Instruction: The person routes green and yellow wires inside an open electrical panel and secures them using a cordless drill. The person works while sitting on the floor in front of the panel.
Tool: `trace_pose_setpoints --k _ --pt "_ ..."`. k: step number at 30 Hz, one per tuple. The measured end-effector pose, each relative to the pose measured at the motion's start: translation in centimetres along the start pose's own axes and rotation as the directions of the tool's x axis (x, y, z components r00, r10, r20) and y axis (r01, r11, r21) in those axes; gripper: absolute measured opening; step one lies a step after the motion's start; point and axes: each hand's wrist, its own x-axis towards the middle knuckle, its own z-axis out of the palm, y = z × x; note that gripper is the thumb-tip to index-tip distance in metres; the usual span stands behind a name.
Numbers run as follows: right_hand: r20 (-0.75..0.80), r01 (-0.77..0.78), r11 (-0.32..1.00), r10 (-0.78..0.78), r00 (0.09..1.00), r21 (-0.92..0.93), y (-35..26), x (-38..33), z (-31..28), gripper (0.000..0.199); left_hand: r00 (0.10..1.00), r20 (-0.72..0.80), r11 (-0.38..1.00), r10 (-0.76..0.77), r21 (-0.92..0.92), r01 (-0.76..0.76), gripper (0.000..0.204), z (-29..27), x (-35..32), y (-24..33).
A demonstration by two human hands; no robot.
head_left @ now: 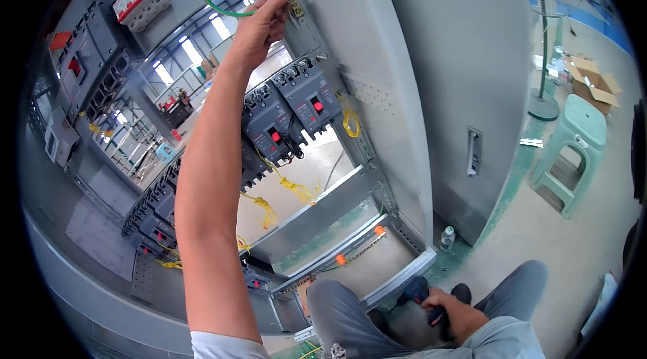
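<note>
My left arm reaches up into a grey metal cabinet. At its upper end my left hand is closed, thumb and fingers pinched on a green wire beside a small brass terminal block on the frame. The fingers hide the wire's tip. Low down by my knees, my right hand is wrapped round the handle of a dark cordless drill. Below my left hand is a row of dark grey circuit breakers with red switches, yellow wire bundles hanging from them.
A white breaker with a red strip sits at the upper left. An open cabinet door stands to the right. Beyond it are a pale green stool, a cardboard box and a fan stand. A bottle stands near the cabinet's lower corner.
</note>
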Motion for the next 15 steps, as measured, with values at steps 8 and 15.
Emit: trace_pose_setpoints --k 8,15 --pt "-0.125 0.387 0.922 -0.382 0.915 0.014 -21.0 -23.7 -8.6 0.028 0.998 -0.045 0.996 0.035 -0.074 -0.039 0.025 -0.2 -0.6 0.8" --pt "-0.367 0.902 0.400 -0.824 0.432 0.162 -37.3 -43.2 -5.2 0.015 0.999 -0.019 0.993 0.042 -0.108 -0.044 0.024 0.2 -1.1 0.6"
